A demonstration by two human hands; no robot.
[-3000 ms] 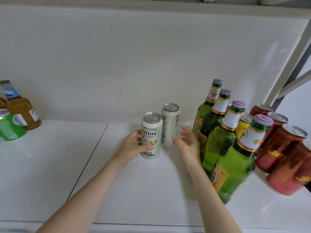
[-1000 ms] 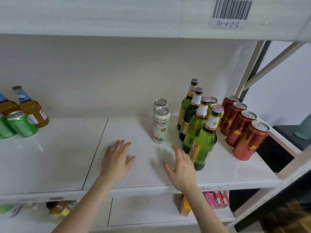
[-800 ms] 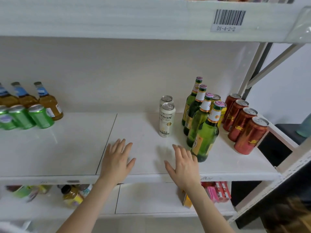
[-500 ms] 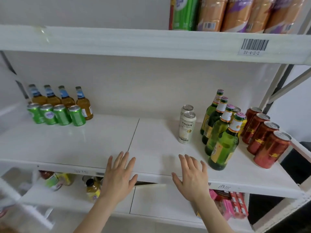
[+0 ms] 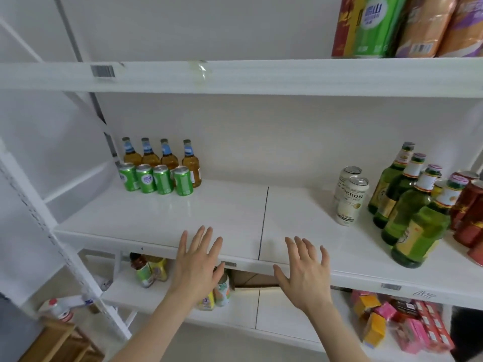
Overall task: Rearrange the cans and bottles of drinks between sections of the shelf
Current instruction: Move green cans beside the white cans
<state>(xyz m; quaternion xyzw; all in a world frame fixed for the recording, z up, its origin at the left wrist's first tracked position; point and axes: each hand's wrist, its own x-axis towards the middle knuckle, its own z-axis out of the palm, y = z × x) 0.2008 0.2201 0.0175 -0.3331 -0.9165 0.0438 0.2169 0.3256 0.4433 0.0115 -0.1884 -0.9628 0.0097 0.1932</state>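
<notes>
1. Over the front edge of the middle shelf (image 5: 222,212), the left hand (image 5: 198,267) and the right hand (image 5: 305,275) are spread flat with fingers straight, grasping nothing; whether they touch the edge cannot be told.
2. A dark seam (image 5: 264,220) splits the shelf into two sections; one hand lies on each side of it.
3. At the back left corner stand four amber bottles (image 5: 160,155), with four green cans (image 5: 156,178) in a row just in front.
4. On the right section two white cans (image 5: 352,202) stand upright, one behind the other.
5. Just beside them, four green bottles (image 5: 407,205) run from back to front.
6. Red cans (image 5: 467,218) stand at the right edge.
</notes>
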